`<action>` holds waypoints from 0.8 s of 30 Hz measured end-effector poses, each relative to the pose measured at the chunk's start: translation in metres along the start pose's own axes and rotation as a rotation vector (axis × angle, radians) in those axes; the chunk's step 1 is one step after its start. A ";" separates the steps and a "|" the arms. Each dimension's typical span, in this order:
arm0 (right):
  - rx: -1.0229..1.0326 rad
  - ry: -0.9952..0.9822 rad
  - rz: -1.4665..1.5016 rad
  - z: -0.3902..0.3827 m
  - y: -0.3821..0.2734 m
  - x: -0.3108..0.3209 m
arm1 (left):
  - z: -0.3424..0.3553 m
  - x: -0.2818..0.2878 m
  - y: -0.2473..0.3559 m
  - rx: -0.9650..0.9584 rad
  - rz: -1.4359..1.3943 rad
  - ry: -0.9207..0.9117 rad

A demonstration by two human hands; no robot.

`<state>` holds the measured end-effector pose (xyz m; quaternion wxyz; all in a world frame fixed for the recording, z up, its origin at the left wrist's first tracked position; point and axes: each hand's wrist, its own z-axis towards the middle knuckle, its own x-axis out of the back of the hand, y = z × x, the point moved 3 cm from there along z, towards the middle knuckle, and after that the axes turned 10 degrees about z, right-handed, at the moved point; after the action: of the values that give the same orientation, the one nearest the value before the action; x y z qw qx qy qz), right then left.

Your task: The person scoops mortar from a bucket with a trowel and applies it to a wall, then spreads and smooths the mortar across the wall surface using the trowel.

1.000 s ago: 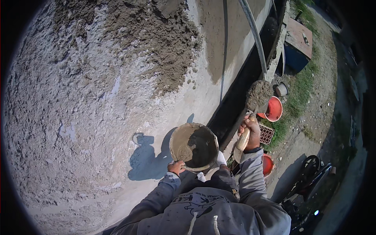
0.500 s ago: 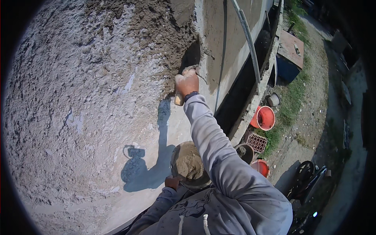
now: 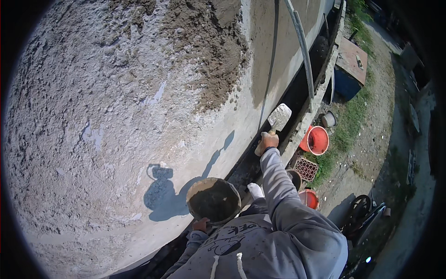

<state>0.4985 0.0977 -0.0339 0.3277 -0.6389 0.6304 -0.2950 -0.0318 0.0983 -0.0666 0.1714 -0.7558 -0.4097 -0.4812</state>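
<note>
My right hand grips the handle of a trowel, held out away from the wall with its flat metal blade up. Close to my body, my left hand is closed on the near rim of a round bucket. Mortar lies in the bucket, dark in the shade. On the wall in front of me, a patch of wet brown mortar clings at the upper middle, beside a smoother plastered strip.
A dark gap runs along the foot of the wall, bordered by a concrete ledge. Beyond it are red buckets, a perforated brick, a grey pail and a blue box. A metal strip leans across the gap.
My right hand and trowel have come off the wall, moving down and to the right. The bucket in my left hand has shifted slightly left and is now shaded inside.
</note>
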 end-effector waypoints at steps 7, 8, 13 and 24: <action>-0.106 -0.379 0.342 -0.027 -0.047 -0.063 | -0.003 0.010 0.024 0.020 0.068 -0.135; -0.135 -0.439 0.378 -0.026 -0.046 -0.085 | -0.004 0.013 0.031 0.026 0.059 -0.162; -0.166 -0.722 0.565 -0.042 -0.102 -0.169 | -0.003 -0.001 0.031 0.037 -0.012 -0.136; 1.211 -0.775 -0.086 -0.061 -0.241 -0.237 | 0.006 -0.033 0.024 -0.101 -0.068 0.045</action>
<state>0.5902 0.3295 0.2030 0.8125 -0.4282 0.1688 -0.3577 -0.0163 0.0730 -0.0953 0.1258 -0.7380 -0.4063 -0.5238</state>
